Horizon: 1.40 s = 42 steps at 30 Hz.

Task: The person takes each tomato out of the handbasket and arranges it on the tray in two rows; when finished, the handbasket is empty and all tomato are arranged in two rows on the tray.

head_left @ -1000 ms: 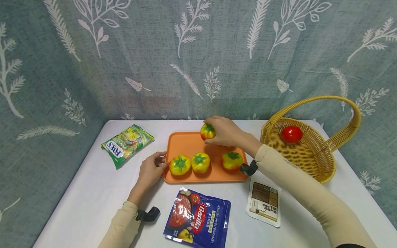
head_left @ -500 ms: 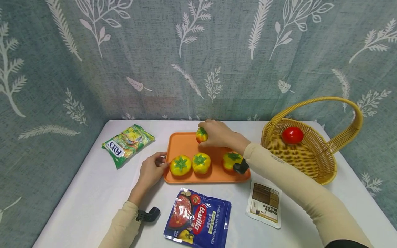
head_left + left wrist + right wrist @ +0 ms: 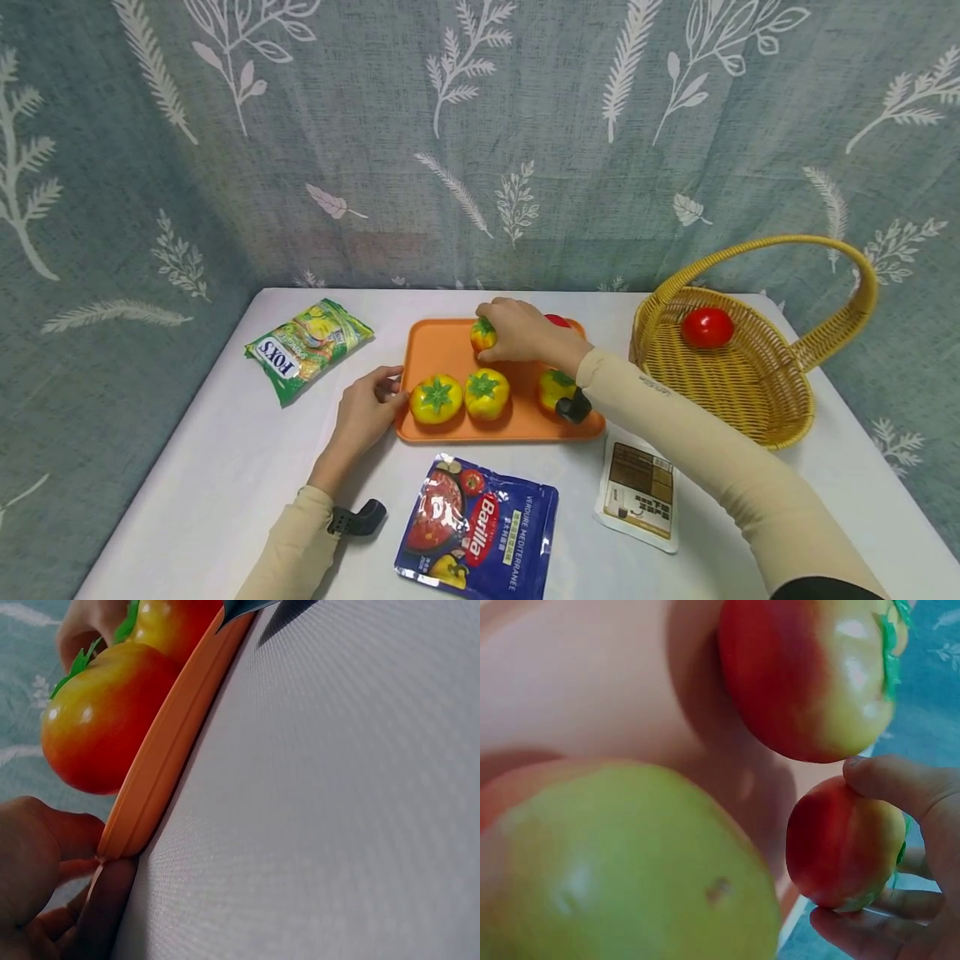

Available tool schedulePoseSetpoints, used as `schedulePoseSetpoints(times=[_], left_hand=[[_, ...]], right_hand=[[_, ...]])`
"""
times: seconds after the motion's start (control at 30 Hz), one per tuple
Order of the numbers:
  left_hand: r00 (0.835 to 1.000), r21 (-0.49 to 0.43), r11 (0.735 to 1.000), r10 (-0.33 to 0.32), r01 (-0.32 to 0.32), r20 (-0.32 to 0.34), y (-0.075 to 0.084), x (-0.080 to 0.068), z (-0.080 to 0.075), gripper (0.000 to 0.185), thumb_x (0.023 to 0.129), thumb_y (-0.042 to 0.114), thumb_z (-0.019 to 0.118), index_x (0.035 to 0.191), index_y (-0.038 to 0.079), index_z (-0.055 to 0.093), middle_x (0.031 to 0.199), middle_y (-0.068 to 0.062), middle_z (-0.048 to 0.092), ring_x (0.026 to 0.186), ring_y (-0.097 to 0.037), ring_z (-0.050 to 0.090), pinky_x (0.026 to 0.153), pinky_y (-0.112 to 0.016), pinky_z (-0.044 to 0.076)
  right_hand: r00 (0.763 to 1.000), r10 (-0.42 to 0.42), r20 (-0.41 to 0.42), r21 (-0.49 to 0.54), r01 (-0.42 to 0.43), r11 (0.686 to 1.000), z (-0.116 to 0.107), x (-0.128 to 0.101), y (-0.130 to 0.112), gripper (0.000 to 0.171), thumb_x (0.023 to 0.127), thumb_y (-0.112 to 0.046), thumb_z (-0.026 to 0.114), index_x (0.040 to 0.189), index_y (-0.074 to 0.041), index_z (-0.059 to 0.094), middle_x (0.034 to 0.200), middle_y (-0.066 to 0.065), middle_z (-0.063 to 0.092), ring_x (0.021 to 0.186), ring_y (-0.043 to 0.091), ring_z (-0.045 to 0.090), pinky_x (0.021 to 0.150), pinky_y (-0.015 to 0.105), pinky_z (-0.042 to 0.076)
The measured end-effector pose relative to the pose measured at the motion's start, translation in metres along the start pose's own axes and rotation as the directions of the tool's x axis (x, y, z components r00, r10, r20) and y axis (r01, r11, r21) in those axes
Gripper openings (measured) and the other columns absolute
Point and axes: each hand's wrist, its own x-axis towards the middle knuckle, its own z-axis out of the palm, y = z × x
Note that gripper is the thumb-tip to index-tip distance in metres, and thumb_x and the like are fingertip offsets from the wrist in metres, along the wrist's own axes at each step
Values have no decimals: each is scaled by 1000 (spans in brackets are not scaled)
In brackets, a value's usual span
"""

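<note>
My right hand holds a small yellow-red tomato with green leaves, over the back middle of the orange tray. Thumb and fingers lie on either side of this tomato in the right wrist view. At the tray's left edge, my left hand pinches the rim near a corner, as the left wrist view shows. Along the tray's front sit two larger yellow-red tomatoes, the left one and the middle one. A third tomato at the right is partly covered by the right wrist's strap mount.
A red tomato lies in the wicker basket at the right, whose tall handle arches up. Part of a red object shows behind the right hand. A green Fox's bag, blue Barilla pouch and brown-white packet lie around the tray.
My right hand has moved left and lower toward the tray with the small tomato, uncovering a red object at the tray's back right. The left hand stays at the rim.
</note>
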Motion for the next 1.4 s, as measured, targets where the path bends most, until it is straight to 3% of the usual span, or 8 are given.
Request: schedulePoseSetpoints(times=[0.17,0.5,0.73,0.87,1.13,1.4], left_hand=[[1000,-2,1000,-1,1,7,0,0,0,39,88,11,73,126,5,66,93,-6,68,79,-19,62,71,-32,48],[1000,3,1000,-11,11,7,0,-1,-1,40,88,12,74,126,5,66,94,-6,67,79,-19,62,71,-32,48],[1000,-1,1000,-18,18,16,2,-2,-1,40,88,9,73,127,4,65,93,-7,66,78,-20,60,70,-30,48],[1000,2,1000,-17,17,14,3,-1,-1,41,88,9,72,128,4,65,94,-7,66,79,-20,60,71,-31,48],[1000,2,1000,-17,17,13,2,-2,0,40,88,9,73,127,4,65,94,-7,67,80,-19,61,70,-30,48],[1000,4,1000,-14,13,12,1,0,0,40,88,10,73,128,4,65,95,-7,67,79,-19,60,70,-30,48]], right_hand=[[999,8,37,26,-8,1000,4,5,1,67,85,-40,79,136,-4,56,117,11,61,100,22,57,88,38,50],[999,23,23,66,-24,998,7,4,2,69,83,-37,81,136,-2,55,119,12,61,102,23,57,89,37,50],[998,49,28,47,-50,998,6,-1,2,83,82,-41,81,147,-4,45,138,14,54,120,29,54,103,44,45],[998,60,21,34,-60,998,4,-6,1,83,82,-44,80,149,-7,45,141,13,52,121,29,53,103,47,44],[997,51,-61,65,-47,997,-5,-23,-3,84,83,-46,78,151,-11,42,146,14,48,129,32,49,105,52,41],[985,-21,-172,61,32,998,-15,-49,-6,70,88,-39,74,146,-8,49,144,13,51,129,32,50,103,51,44]])
